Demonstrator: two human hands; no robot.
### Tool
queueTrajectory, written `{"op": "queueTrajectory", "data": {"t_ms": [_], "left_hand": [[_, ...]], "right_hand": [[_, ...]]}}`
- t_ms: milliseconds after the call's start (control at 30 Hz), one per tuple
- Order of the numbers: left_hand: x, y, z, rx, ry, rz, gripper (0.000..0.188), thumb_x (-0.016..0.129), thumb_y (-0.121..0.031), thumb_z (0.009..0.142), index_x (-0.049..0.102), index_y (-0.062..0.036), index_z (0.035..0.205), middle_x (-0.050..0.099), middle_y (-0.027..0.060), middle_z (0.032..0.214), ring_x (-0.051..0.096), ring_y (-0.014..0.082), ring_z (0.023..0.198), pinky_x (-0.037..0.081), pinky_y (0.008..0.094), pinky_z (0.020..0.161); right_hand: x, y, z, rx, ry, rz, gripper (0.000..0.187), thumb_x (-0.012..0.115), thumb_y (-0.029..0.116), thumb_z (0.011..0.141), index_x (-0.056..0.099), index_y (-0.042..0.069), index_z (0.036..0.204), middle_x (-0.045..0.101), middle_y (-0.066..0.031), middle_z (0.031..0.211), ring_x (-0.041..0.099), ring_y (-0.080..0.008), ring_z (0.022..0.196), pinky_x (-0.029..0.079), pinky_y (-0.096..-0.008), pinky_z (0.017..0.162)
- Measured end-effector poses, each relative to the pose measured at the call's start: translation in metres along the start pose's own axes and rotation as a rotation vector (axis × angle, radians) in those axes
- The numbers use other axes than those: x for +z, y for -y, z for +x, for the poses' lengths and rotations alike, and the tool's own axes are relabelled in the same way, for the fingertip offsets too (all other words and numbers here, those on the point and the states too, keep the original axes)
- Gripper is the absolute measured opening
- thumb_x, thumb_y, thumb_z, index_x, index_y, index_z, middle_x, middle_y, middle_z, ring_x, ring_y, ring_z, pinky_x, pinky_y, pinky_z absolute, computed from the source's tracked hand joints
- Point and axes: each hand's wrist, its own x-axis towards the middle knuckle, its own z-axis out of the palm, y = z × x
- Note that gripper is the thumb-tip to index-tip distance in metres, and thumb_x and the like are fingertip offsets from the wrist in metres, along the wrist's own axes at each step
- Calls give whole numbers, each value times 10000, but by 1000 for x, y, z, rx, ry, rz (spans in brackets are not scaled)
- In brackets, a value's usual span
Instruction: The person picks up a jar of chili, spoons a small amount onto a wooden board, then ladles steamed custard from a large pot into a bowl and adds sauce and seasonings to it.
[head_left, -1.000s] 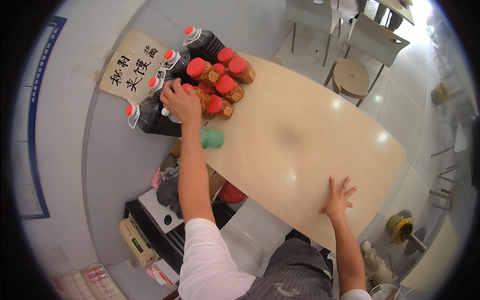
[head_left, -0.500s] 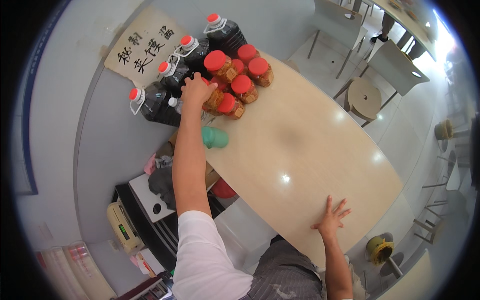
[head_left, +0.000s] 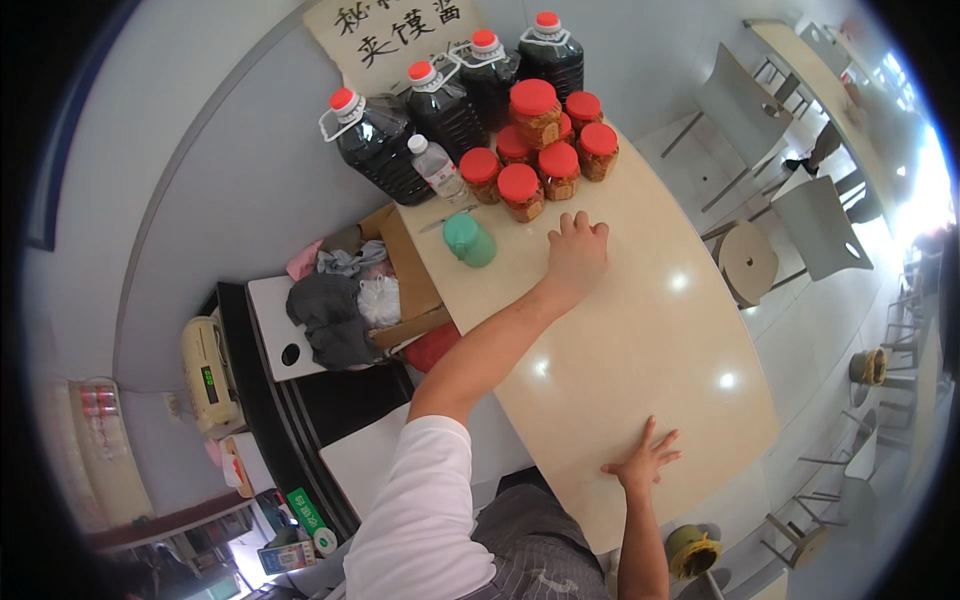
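The jars (head_left: 558, 162) stand upright in a cluster at the table's far end, one stacked on top, just beyond and slightly left of the left hand (head_left: 578, 255). That hand is the nearer, its fingers curled; whether it grips anything I cannot tell. The right hand (head_left: 645, 463), well apart, rests splayed on the table (head_left: 650, 340). Dark bottles (head_left: 442, 112) line the wall (head_left: 250, 200) behind; chairs (head_left: 822, 230) stand to the right.
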Motion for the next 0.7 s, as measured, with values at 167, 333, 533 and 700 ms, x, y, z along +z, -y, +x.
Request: {"op": "queueTrajectory", "data": {"t_ms": [167, 333, 533, 700], "left_hand": [[11, 14, 1, -60, 1, -49, 539, 771, -322, 695, 556, -68, 1119, 462, 165, 1160, 427, 343, 1112, 458, 488, 836], [-26, 30, 20, -25, -314, -14, 544, 753, -321, 716, 533, -61, 1141, 507, 164, 1088, 491, 333, 1017, 450, 476, 845], [-111, 110, 108, -83, -609, -229, 787, 783, -328, 681, 407, -140, 1346, 434, 226, 1251, 441, 408, 1145, 429, 489, 922], [-112, 112, 156, 7, -329, -161, 647, 724, -415, 723, 474, -230, 1290, 456, 184, 1263, 452, 399, 1147, 438, 490, 920]], "right_hand": [[0, 3, -2, 26, 25, -8, 1414, 936, 177, 391, 45, 357, 1474, -189, -165, 1511, -44, -541, 1347, 413, -743, 776], [2, 2, -1, 40, 21, -12, 1420, 937, 188, 390, 36, 353, 1475, -192, -165, 1512, -51, -542, 1347, 414, -742, 772], [5, -2, 6, 20, 32, 15, 1396, 937, 210, 382, 79, 317, 1478, -207, -196, 1500, -118, -561, 1329, 385, -775, 756], [7, -3, 10, 33, 40, 31, 1420, 941, 229, 361, 70, 325, 1478, -207, -196, 1501, -126, -553, 1332, 358, -793, 755]]}}
